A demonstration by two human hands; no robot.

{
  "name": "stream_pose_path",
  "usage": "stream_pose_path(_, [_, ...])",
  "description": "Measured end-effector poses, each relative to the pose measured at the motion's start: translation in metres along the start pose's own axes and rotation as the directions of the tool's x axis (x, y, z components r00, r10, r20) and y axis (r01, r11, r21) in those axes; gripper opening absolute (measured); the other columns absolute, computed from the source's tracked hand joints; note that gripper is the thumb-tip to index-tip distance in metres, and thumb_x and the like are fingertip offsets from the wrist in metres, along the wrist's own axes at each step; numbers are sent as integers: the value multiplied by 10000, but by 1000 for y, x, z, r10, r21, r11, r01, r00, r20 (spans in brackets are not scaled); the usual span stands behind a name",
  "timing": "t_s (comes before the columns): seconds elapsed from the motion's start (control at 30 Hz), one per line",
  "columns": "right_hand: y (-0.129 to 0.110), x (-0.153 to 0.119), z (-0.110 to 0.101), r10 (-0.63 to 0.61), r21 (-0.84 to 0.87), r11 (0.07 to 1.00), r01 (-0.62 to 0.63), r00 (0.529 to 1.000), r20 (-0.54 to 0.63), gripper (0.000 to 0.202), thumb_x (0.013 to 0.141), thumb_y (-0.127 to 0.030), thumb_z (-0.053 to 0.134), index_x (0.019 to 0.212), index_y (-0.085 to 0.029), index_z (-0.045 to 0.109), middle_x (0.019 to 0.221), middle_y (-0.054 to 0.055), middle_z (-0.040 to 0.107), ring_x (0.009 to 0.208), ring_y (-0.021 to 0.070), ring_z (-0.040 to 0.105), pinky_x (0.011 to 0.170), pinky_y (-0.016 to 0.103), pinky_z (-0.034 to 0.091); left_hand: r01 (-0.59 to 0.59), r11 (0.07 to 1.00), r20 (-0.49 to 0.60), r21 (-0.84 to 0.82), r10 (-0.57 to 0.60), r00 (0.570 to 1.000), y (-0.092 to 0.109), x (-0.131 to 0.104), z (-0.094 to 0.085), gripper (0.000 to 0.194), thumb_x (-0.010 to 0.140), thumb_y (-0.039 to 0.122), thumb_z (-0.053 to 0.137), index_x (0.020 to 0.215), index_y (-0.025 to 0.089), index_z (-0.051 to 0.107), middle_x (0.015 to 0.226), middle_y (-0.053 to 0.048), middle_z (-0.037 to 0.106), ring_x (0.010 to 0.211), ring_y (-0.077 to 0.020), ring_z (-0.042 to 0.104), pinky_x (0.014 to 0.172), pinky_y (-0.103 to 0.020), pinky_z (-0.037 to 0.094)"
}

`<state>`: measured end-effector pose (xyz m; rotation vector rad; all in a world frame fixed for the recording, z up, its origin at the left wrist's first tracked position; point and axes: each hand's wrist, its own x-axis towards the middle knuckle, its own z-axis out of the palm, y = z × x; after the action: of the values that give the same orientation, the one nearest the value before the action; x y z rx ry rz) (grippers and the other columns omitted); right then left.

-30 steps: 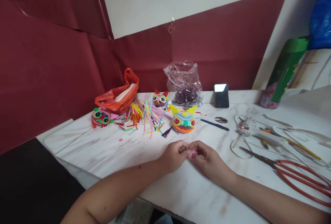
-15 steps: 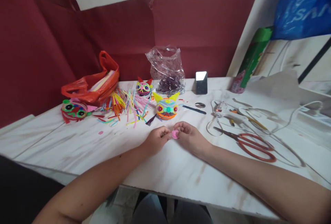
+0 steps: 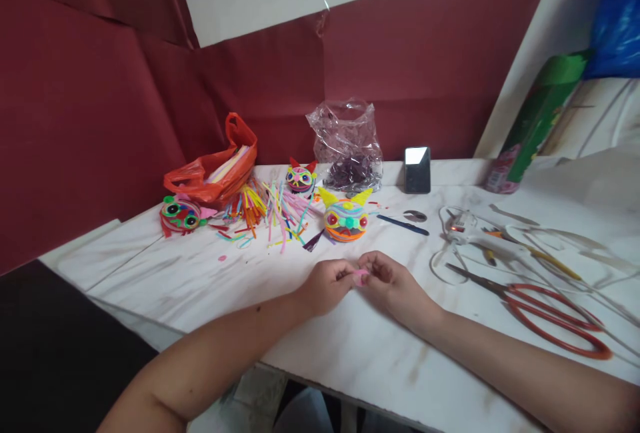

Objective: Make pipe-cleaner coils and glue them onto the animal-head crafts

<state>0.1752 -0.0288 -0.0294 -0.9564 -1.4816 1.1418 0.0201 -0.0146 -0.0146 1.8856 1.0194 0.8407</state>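
Between my fingertips is a small pink disc, perhaps felt or foam. My left hand pinches its left edge, and my right hand grips it from the right with curled fingers. Just beyond the hands sits a round lion-head ornament with yellow ears, red eyes and an orange lower rim. A second, red-eared head stands farther back, and a third one with green trim lies at the left. Another pink disc rests flat on the table.
Red-handled scissors lie at right, beside a white glue gun with its cord. A dark blue stick is behind my right hand. Farther back are a red plastic bag, cut colourful strips, a clear bag and a phone.
The view has turned left, so everything appears farther right. My left fingers have closed in on the pink disc, which both hands now touch.
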Motion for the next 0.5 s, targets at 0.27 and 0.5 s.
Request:
stream_pose_path(0.27, [-2,0,0,-27,-63,998,26,1000,-5,199,762,-373,576,830,-197,514,682,-12,521,619,123,459,562,258,371,11,1000,-35,-13,-11,999,1,0,0,249,748,374,567,697,131,583,542,49,423,520,-75,344,499,-213,280])
stream_pose_path(0.5, [-9,-3,2,-72,-121,990,68,997,-35,130,757,-312,563,795,-197,517,681,-15,521,623,121,465,577,258,383,-18,1000,-22,-18,18,1000,6,1,-3,195,742,313,564,667,134,579,566,40,483,558,-84,406,547,-216,327])
